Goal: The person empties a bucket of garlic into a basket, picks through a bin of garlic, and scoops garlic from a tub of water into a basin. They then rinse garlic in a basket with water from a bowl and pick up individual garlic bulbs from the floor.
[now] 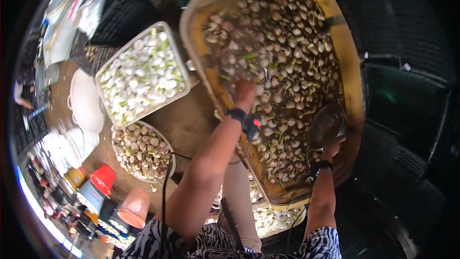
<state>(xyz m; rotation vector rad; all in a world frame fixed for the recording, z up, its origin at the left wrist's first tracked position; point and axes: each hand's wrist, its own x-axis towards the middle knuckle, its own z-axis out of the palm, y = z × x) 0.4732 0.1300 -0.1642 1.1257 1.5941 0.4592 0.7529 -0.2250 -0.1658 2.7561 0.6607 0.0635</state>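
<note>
Zebra-striped sleeves are sitting nearest; beyond, pale bulbs are soaking in a yellow tub. The left hand is showing blurred among them, its fingers impossible to tell; the right hand is holding a dark bowl, fingers clamped at its edge. Working gently, keeping the bowl steady, is probably sparing bulbs bruises.

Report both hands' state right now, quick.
Left hand: blurred, at the bulbs in the yellow tub; open or closed can't be told.
Right hand: closed, holding a dark round bowl by its edge.
</note>
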